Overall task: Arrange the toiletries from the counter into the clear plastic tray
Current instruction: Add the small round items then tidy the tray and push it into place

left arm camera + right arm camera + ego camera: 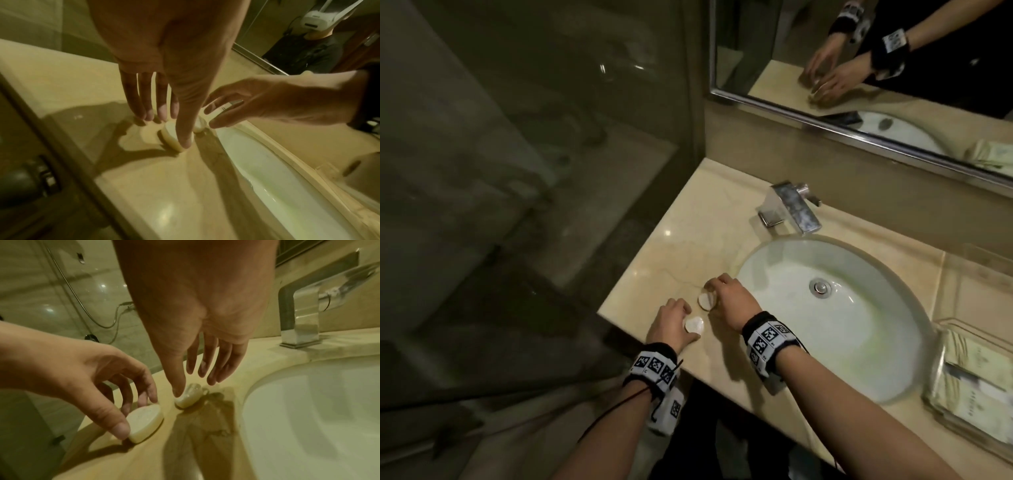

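Note:
Two round white soap discs lie on the beige counter left of the sink. My left hand (688, 322) (168, 129) pinches the nearer soap disc (694, 324) (167, 135) (146, 421) between thumb and fingers, and its edge is tipped up. My right hand (710, 294) (194, 387) holds the farther soap disc (705, 300) (188, 396), thumb on one edge and fingers over the far side. The clear plastic tray (941, 325) stands at the right end of the counter, beyond the basin, with pale packets (976, 383) in it.
The white oval sink (808, 329) lies between my hands and the tray. A chrome faucet (791, 209) stands behind it, below a mirror (859, 85). A glass shower wall (534, 205) borders the counter's left edge. The counter's front edge is close under my wrists.

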`<state>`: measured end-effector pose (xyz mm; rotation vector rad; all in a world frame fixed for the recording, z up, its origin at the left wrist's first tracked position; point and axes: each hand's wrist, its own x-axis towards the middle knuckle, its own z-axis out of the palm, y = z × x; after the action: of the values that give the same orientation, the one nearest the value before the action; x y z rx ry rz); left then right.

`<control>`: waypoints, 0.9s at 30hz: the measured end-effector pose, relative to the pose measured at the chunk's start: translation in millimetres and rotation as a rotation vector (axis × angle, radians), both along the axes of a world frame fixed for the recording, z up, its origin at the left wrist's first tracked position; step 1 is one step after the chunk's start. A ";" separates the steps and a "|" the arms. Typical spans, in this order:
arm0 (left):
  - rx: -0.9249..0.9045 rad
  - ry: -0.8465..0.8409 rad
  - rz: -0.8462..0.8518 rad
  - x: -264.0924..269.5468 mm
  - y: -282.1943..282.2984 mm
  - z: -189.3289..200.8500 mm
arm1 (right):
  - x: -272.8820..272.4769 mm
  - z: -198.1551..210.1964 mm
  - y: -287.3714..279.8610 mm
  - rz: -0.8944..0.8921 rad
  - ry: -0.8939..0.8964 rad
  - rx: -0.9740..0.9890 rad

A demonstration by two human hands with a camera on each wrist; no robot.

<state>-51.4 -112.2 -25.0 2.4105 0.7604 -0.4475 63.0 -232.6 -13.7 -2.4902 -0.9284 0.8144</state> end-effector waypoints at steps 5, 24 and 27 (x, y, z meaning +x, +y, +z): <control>-0.033 -0.054 -0.053 -1.5 2.7 -14.6 | -4.7 -16.1 7.9 -0.049 0.004 -0.009; -0.288 -0.316 -0.382 109.5 -134.6 38.0 | 20.2 31.2 -213.1 -0.675 -0.095 0.270; -0.330 -0.341 -0.487 130.1 -198.5 48.5 | 15.8 40.0 -283.9 -0.827 -0.131 0.300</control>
<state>78.7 -310.7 23.5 2.2531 -0.0537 -0.3027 78.8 -516.5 26.4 -2.3417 0.0073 0.2155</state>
